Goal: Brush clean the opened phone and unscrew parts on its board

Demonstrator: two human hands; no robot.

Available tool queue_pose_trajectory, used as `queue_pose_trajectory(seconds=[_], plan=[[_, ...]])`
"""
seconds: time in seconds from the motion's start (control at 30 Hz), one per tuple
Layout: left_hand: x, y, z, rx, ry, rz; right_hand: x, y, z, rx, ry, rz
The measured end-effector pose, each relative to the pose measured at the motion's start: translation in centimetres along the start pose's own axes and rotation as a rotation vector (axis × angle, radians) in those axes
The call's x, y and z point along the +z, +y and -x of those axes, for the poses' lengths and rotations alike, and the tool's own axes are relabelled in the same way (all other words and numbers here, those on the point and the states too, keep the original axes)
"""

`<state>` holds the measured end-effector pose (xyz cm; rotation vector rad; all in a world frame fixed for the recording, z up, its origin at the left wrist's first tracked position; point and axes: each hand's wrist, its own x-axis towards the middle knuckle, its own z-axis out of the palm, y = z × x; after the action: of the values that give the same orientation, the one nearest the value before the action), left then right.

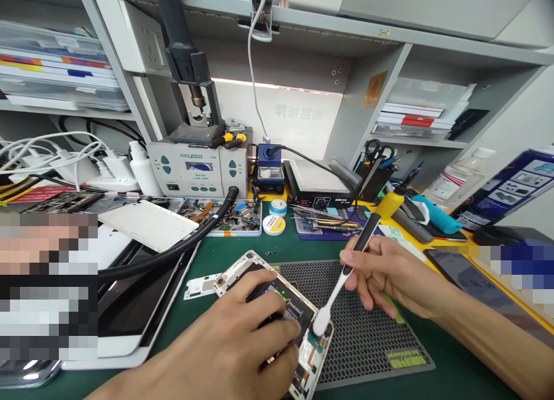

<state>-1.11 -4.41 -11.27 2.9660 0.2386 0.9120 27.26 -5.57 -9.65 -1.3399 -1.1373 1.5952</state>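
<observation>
My left hand [246, 336] lies across an opened smartphone [318, 365], its fingers curled over the battery and the frame. The phone's back is off, so its black battery [298, 307], boards and flex cables show. In my right hand [376, 273] is a toothbrush [333, 296] with a white and black handle, gripped between thumb and fingers. The brush head points down and touches the small board at the phone's near end; its bristles are hidden. Part of the phone rests over a black perforated mat [372, 331]. A light metal plate [201, 286] lies beside the phone's far end.
A rework station [194, 175] stands behind, its black hose [173, 255] crossing the left side above tablets [130, 313]. Parts trays [236, 215], small round tins [274, 224], a heating plate [320, 180] and tools line the back. A dark phone [471, 279] lies right.
</observation>
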Motion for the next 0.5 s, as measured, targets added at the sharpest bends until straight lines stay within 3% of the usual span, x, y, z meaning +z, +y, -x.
queue_pose_trajectory(seconds=[0.13,0.3,0.5], plan=[[0.1,-0.1,0.0,0.0,0.002,0.025,-0.3,-0.1,0.0,-0.028,0.035,-0.032],[-0.1,0.0,-0.1,0.004,-0.04,-0.032,0.6,-0.2,-0.1,0.021,-0.036,-0.035],[-0.1,0.0,0.1,0.018,-0.042,-0.057,-0.9,0.3,-0.6,0.026,0.024,-0.037]])
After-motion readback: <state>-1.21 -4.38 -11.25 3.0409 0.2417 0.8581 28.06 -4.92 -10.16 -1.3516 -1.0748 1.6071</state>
